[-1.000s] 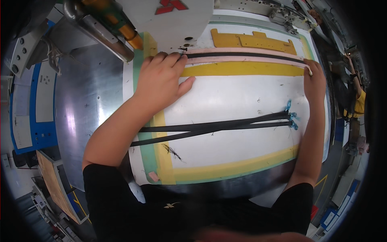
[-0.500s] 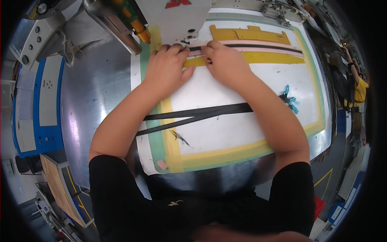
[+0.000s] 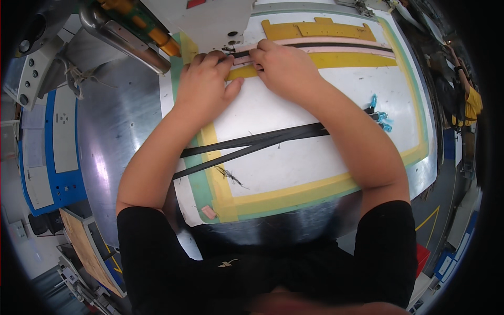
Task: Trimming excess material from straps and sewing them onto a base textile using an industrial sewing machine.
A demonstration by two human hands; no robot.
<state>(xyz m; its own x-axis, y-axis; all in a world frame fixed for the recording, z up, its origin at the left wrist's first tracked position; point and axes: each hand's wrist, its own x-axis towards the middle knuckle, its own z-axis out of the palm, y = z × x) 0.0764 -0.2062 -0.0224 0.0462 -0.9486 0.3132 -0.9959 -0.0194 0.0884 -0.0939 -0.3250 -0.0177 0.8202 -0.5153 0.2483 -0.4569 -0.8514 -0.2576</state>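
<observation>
My left hand (image 3: 206, 84) rests at the left end of a black strip (image 3: 336, 45) on a pink band (image 3: 362, 51), fingertips down on it, thumb apart. My right hand (image 3: 281, 71) is just right of it, fingers curled and pinched on the strip. Both hands are below the machine's white head (image 3: 210, 21). A mustard strip (image 3: 346, 60) runs along the near side of the band, a mustard template (image 3: 325, 30) lies beyond. Two crossed black straps (image 3: 231, 144) with blue pieces (image 3: 383, 118) at their right ends lie nearer me on a white, tape-edged board (image 3: 273, 178).
A steel tube and gold cylinder (image 3: 152, 50) hang at the upper left. A steel table surface (image 3: 110, 136) is on the left, beside a blue-and-white panel (image 3: 50, 152). A person (image 3: 470, 105) in yellow works at the far right.
My right hand has moved left from the strip's right end to beside my left hand, its fingers now curled on the strip. The view has shifted slightly.
</observation>
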